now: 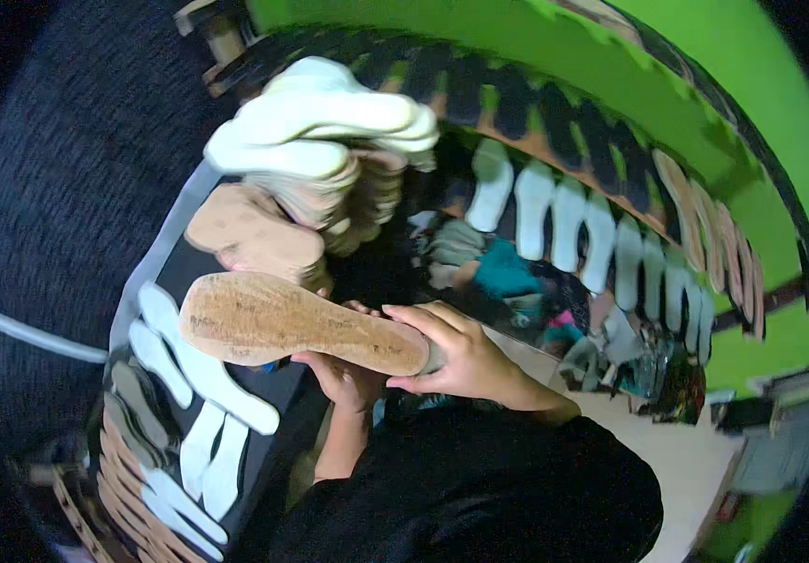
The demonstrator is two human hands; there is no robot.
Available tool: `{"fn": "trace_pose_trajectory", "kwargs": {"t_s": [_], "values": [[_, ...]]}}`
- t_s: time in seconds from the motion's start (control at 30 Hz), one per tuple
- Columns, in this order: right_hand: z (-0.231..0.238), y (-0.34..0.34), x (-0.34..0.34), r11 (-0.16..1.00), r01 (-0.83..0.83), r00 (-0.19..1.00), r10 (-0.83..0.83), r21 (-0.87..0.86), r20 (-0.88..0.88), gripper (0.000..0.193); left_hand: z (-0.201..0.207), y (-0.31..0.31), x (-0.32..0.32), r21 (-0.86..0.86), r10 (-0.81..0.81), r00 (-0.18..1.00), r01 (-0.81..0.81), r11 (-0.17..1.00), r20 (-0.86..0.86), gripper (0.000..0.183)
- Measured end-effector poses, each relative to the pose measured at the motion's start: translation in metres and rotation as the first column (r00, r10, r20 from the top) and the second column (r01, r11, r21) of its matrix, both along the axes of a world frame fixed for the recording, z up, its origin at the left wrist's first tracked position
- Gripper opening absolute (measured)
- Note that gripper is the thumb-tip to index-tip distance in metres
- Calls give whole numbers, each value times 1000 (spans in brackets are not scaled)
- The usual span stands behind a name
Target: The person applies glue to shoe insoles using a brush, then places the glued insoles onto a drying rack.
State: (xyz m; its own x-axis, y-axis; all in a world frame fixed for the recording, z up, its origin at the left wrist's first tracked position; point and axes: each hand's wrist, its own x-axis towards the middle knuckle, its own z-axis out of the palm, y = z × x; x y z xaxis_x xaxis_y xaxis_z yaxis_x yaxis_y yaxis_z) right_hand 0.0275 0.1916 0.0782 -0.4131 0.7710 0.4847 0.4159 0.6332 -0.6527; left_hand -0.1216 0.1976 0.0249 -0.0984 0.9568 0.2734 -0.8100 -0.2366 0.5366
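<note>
Gripping a mottled, foot-shaped sole (301,324) with bent fingers (427,324).

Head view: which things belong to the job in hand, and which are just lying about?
Job in hand:
tan sole, in left hand and right hand
likely white stack, tan stack

Seemingly lying about:
teal item
pink item
</note>
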Motion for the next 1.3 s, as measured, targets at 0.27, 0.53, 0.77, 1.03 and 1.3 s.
{"fn": "trace_pose_trajectory", "kwargs": {"t_s": [0.27,0.53,0.77,1.03,1.3], "values": [[13,-41,101,908,387,916,-399,-162,-47,60,-1,5,98,-234,-276,961,265,935,-13,60],[20,-31,214,229,941,274,-948,251,-162,51,-14,-4,145,-153,-340,932,320,935,-128,68],[25,11,253,-75,875,-93,-996,478,13,54,-45,-15,145,-221,-338,935,309,925,-108,57],[17,25,265,-97,894,-140,-988,437,68,44,-50,-23,137,-279,-282,947,233,932,-152,54],[16,25,266,-98,891,-159,-982,443,102,52,-45,-27,136,-277,-267,952,218,936,-151,54]]}}
